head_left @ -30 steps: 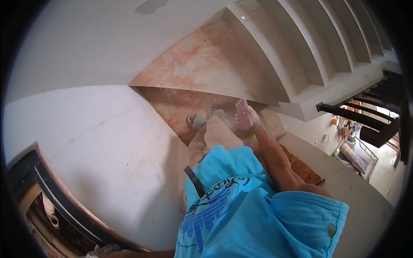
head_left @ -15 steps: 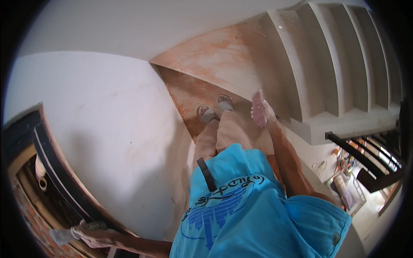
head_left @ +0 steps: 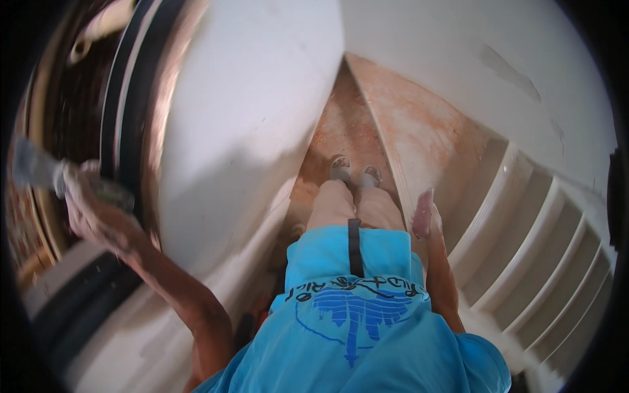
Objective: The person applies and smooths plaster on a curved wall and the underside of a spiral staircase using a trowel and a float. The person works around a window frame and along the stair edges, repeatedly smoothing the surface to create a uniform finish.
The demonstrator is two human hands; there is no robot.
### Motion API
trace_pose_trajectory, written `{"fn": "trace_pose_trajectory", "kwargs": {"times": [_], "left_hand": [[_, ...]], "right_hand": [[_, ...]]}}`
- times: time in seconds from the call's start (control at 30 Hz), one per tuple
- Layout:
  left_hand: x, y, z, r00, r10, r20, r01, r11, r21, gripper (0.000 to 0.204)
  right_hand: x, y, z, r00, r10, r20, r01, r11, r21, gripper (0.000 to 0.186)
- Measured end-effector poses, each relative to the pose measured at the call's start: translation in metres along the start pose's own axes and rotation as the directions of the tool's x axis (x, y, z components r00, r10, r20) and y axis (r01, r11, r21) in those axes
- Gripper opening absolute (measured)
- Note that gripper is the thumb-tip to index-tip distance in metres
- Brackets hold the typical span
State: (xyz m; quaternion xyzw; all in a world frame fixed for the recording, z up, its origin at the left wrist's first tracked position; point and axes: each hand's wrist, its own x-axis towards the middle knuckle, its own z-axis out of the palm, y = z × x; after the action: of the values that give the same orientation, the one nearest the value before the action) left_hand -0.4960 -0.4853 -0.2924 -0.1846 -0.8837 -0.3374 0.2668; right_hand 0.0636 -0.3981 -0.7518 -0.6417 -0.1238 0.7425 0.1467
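My left hand (head_left: 95, 213) is raised at the far left, by the dark-framed opening, with its fingers closed round a greyish, see-through object (head_left: 33, 165). Part of that object juts out beyond the fingers and part shows behind the hand; blur hides its exact kind. Low on the right, beside the stairs, my right hand (head_left: 434, 226) grips a flat, dusty pinkish-red block (head_left: 423, 213). The block stands upright, its face turned toward my legs, and most of my right fingers are hidden behind it.
White steps (head_left: 517, 242) run down the right side. A white wall (head_left: 242, 111) rises on the left, beside a dark frame (head_left: 134, 85). My sandalled feet (head_left: 357, 171) stand on a dusty reddish floor (head_left: 347, 124). Another wall (head_left: 458, 39) closes the far side.
My view has turned, so the stairs sit lower right and the railing has left the picture. My left hand has come up and forward along the dark frame, still holding the see-through object.
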Motion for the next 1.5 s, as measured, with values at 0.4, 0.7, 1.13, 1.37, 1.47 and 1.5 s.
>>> {"fn": "trace_pose_trajectory", "kwargs": {"times": [0.4,0.7,1.13,1.37,1.47,1.5], "left_hand": [[0.025,-0.085,-0.028,0.669,0.705,0.235,-0.722,0.542,0.43,0.031],[-0.014,-0.085,-0.044,0.836,0.538,0.103,-0.542,0.785,0.3,0.012],[-0.029,-0.02,0.018,0.932,0.344,-0.112,-0.356,0.928,-0.114,0.029],[-0.017,0.01,0.024,0.978,0.197,-0.068,-0.207,0.957,-0.201,0.034],[0.02,-0.057,-0.032,0.589,0.795,0.144,-0.799,0.545,0.253,0.02],[0.016,-0.053,-0.029,0.73,0.676,0.102,-0.681,0.704,0.204,0.022]], "right_hand": [[0.002,-0.149,0.065,0.926,-0.082,0.367,0.377,0.199,-0.905,0.038],[0.05,-0.207,0.128,0.873,-0.041,0.486,0.458,-0.275,-0.845,0.051],[0.071,-0.159,0.124,0.867,0.099,0.489,0.488,-0.373,-0.789,0.058],[0.077,-0.206,0.119,0.885,0.238,0.399,0.452,-0.641,-0.62,0.06],[0.091,-0.203,0.125,0.837,0.249,0.487,0.538,-0.53,-0.655,0.052],[0.094,-0.205,0.124,0.83,0.227,0.509,0.551,-0.475,-0.687,0.048]]}}
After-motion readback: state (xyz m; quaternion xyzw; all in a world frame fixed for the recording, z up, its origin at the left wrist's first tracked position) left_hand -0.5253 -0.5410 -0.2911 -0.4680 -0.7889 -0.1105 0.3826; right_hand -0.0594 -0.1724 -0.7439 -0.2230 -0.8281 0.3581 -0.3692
